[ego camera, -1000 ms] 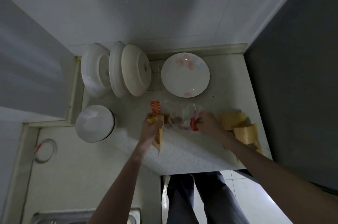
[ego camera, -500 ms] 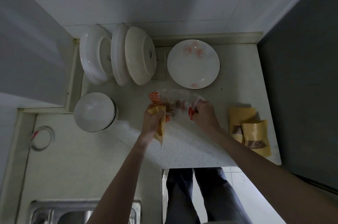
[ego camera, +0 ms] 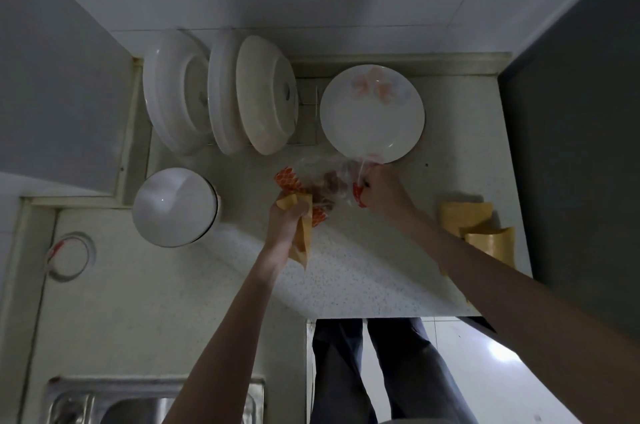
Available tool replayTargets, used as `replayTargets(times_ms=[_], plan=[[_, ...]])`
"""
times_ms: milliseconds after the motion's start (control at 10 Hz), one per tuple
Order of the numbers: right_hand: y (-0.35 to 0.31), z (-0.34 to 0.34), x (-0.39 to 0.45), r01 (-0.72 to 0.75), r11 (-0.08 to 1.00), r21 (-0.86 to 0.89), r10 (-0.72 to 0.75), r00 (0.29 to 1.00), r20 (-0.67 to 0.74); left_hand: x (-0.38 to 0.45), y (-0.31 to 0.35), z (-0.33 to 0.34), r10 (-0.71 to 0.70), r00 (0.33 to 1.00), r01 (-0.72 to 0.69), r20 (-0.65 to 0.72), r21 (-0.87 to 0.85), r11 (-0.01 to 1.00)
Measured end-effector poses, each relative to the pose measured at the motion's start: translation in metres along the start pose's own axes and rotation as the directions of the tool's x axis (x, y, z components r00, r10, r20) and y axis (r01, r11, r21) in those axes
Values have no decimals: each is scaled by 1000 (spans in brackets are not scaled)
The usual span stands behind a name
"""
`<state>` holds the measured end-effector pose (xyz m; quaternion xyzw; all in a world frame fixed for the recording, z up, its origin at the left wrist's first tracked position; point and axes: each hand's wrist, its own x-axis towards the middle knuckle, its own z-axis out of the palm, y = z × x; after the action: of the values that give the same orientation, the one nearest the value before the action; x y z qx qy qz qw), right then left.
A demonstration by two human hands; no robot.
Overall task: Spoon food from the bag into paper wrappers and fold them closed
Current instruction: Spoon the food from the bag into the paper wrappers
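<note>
On the desk: pale speckled stone top [ego camera: 346, 278], L-shaped, set in a corner of white tiled walls; a dark panel stands along its right edge.
Room: steel sink [ego camera: 138, 403] at the near left corner of the desk; tiled floor and the person's dark trousers show beyond the near edge.
Bag: one clear plastic bag [ego camera: 329, 177] with orange-red patterned handles, at the middle of the desk just in front of the flowered plate; brownish food shows through it.
Left hand: one hand [ego camera: 289, 219], clenched round a tan paper wrapper [ego camera: 301, 236] and grasping one bag handle with it; the wrapper hangs down from the fist.
Right hand: one hand [ego camera: 382, 195], fingers pinching the other bag handle, pulling the mouth apart.
Other wrappers: at least two tan wrappers [ego camera: 467, 215] by the right edge, partly under the right forearm; exact count unclear.
Dishes: three white dishes [ego camera: 221, 94] upright in a wire rack at the far left corner; one flat plate [ego camera: 372, 115] with a faint pink flower print beside them; one upturned white bowl [ego camera: 175, 207] near the left edge.
Ring: one round ring [ego camera: 69, 255] with a red mark, left part of the desk.
Writing: none legible.
</note>
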<state>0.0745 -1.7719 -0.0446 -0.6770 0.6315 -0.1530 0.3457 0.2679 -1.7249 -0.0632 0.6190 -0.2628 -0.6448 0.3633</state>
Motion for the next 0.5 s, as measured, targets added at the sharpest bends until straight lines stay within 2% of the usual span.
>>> replayTargets(times_ms=[100,200,300,400,500], plan=[[7,8,11,-101,995,5,99,980,174,3,-3,-3,-30,999,30,14,-13,999],[5,13,8,-82,994,-74,99,957,274,3,-3,-4,-25,1000,26,13,-29,999],[-12,10,9,18,965,-261,54,963,264,-1,-2,-3,21,1000,-20,18,-73,997],[-3,31,1,-251,962,-110,274,903,332,-3,-5,-3,35,998,-31,56,-78,997],[7,45,2,-405,909,99,337,854,397,-1,-6,-3,-2,998,6,70,-60,998]])
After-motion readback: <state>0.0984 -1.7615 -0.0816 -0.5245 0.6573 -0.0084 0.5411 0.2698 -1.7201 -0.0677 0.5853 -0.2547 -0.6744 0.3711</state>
